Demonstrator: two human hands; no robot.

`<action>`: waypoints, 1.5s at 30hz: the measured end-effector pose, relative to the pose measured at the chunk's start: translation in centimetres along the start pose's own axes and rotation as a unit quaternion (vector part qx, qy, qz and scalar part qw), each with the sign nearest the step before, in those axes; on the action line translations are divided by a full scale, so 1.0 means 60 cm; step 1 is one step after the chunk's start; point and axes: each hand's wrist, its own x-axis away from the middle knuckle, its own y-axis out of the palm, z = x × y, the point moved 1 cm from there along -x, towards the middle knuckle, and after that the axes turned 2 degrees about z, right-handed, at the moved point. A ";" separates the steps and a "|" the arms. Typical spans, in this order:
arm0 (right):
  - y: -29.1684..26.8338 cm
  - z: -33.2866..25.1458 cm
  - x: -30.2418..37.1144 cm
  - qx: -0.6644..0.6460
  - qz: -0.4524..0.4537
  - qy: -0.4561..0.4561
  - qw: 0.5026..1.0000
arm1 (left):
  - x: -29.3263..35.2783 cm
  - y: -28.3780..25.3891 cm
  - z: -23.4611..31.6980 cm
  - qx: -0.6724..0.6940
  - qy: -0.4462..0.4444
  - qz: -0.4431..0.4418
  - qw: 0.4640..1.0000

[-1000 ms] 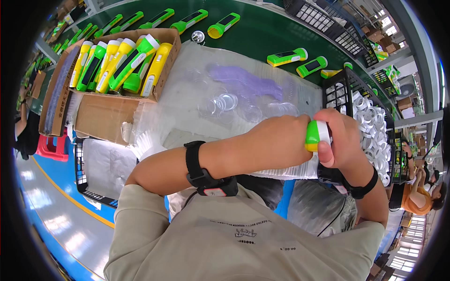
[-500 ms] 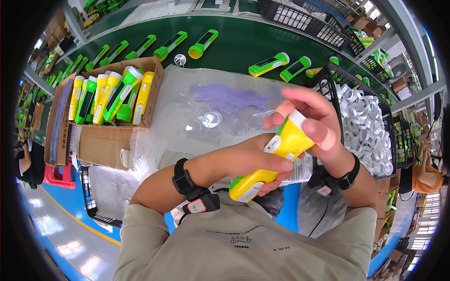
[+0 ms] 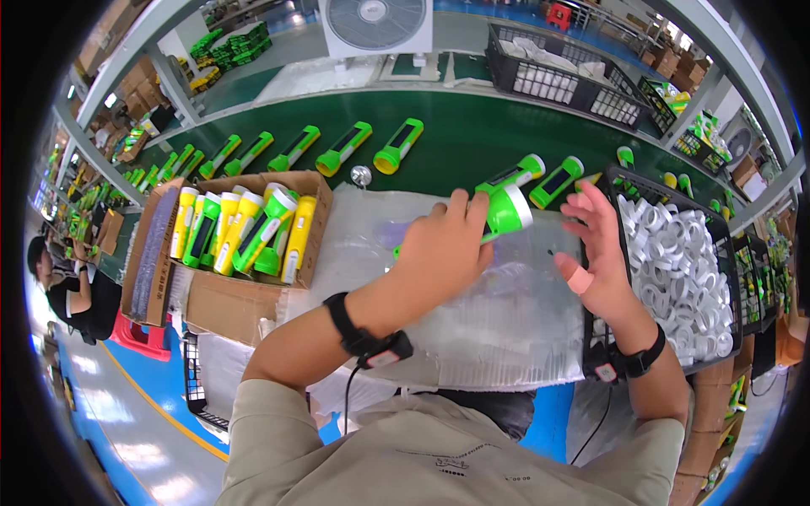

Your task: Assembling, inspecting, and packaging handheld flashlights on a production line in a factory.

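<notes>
A: Torch (image 3: 504, 213) — smooth bright-green plastic, tube-shaped body flaring to a round head with a pale ring at the rim. Where is it?

B: In the left hand (image 3: 443, 250), just above the clear crinkled plastic sheet (image 3: 472, 329) that covers the worktop (image 3: 278, 105). Long axis runs lower left to upper right; head points up and right, toward the right hand (image 3: 595, 253).

A: The grip?

B: Left fingers (image 3: 469, 205) closed over the body from above, fingertips curled across its top side; only the head and a stub of body show past them, and a bit of green tail shows at the wrist side. Right hand is spread open, palm facing the head, holding nothing — a plaster on one finger.

A: Around it?

B: Left, an open cardboard box (image 3: 232, 291) with yellow and green torches standing on end. Right, a black wire basket (image 3: 609, 181) of small white rings. Beyond, the dark green belt carries more green torches (image 3: 398, 145) lying in a row, and a round fan (image 3: 377, 21) stands behind.
</notes>
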 end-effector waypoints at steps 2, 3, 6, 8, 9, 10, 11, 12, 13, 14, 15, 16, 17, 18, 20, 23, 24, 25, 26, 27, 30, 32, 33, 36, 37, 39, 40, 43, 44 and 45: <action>0.003 -0.005 0.002 0.025 0.002 0.020 0.999 | -0.056 0.075 -0.070 -0.027 -0.061 -0.042 0.997; 0.009 -0.006 0.004 0.028 -0.007 0.012 1.000 | -0.086 0.115 -0.112 -0.040 -0.109 -0.085 0.990; 0.021 -0.007 0.019 0.059 -0.042 -0.008 0.997 | -0.148 0.208 -0.210 0.062 -0.194 -0.125 0.971; 0.023 -0.001 0.020 0.073 -0.060 -0.027 0.995 | -0.168 0.243 -0.250 0.037 -0.168 -0.105 0.980; 0.016 0.002 0.028 0.095 -0.075 -0.029 0.992 | -0.178 0.231 -0.237 -0.056 -0.161 -0.074 0.983; 0.012 -0.002 0.025 0.108 -0.077 -0.024 0.991 | -0.177 0.204 -0.239 -0.153 -0.151 -0.039 0.976; 0.015 -0.004 0.015 0.106 -0.063 -0.019 0.992 | -0.162 0.183 -0.269 -0.180 -0.233 -0.132 0.946; 0.019 -0.012 0.010 0.121 -0.078 -0.033 0.989 | -0.146 0.169 -0.309 -0.186 -0.335 -0.221 0.897; 0.021 -0.020 0.008 0.135 -0.099 -0.049 0.985 | -0.119 0.167 -0.367 -0.095 -0.358 -0.273 0.888; 0.020 -0.022 0.006 0.124 -0.092 -0.040 0.987 | -0.103 0.159 -0.379 -0.098 -0.315 -0.232 0.915; 0.015 -0.022 0.005 0.125 -0.082 -0.032 0.988 | -0.098 0.147 -0.371 -0.099 -0.303 -0.238 0.917; 0.007 -0.023 0.005 0.155 -0.060 -0.058 0.984 | -0.102 0.117 -0.345 -0.099 -0.234 -0.128 0.959; 0.000 -0.028 0.005 0.185 -0.040 -0.084 0.978 | -0.102 0.081 -0.312 -0.092 -0.162 -0.015 0.982; -0.002 -0.035 0.007 0.189 -0.030 -0.072 0.979 | -0.098 0.045 -0.271 -0.062 -0.114 0.015 0.991; 0.002 -0.060 0.009 0.269 -0.018 -0.130 0.954 | -0.060 -0.041 -0.181 0.003 -0.054 0.041 0.998; 0.066 -0.115 0.027 0.301 -0.059 -0.157 0.939 | 0.027 -0.118 -0.050 0.182 -0.026 -0.051 0.982; 0.096 -0.119 0.034 0.300 -0.057 -0.146 0.941 | 0.060 -0.133 -0.020 0.256 -0.031 -0.080 0.963; 0.128 -0.112 0.050 0.246 -0.074 -0.112 0.960 | 0.090 -0.137 0.001 0.333 -0.038 -0.112 0.936; 0.156 -0.101 0.064 0.190 -0.089 -0.076 0.975 | 0.107 -0.134 0.006 0.341 -0.037 -0.126 0.931; 0.175 -0.094 0.077 0.193 -0.089 -0.059 0.975 | 0.123 -0.133 0.011 0.399 -0.105 -0.107 0.905; 0.201 -0.059 0.105 0.064 -0.075 0.005 0.995 | 0.165 -0.116 -0.006 0.483 -0.135 -0.086 0.861; 0.219 -0.042 0.120 0.021 -0.019 0.046 0.999 | 0.181 -0.104 -0.025 0.509 -0.082 -0.043 0.856; 0.229 -0.037 0.125 0.023 -0.019 0.052 0.998 | 0.183 -0.100 -0.026 0.513 -0.084 -0.045 0.853; 0.258 -0.014 0.139 -0.023 -0.037 0.031 0.999 | 0.161 -0.092 -0.003 0.323 0.085 -0.053 0.941; 0.271 0.004 0.145 -0.033 -0.054 0.022 0.998 | 0.149 -0.089 0.014 0.324 0.083 -0.054 0.941; 0.271 0.016 0.155 -0.043 -0.070 0.013 0.997 | 0.133 -0.079 0.041 0.170 0.121 -0.125 0.970; 0.264 0.015 0.157 -0.027 -0.061 0.027 0.997 | 0.135 -0.076 0.043 0.063 0.152 -0.123 0.979; 0.250 0.015 0.164 -0.035 -0.023 0.043 0.998 | 0.118 -0.078 0.061 0.050 0.163 -0.146 0.974; 0.246 0.015 0.166 -0.059 0.003 0.043 0.997 | 0.116 -0.074 0.064 0.051 0.167 -0.149 0.973; 0.243 0.015 0.166 -0.061 0.006 0.045 0.997 | 0.115 -0.073 0.066 0.065 0.153 -0.157 0.973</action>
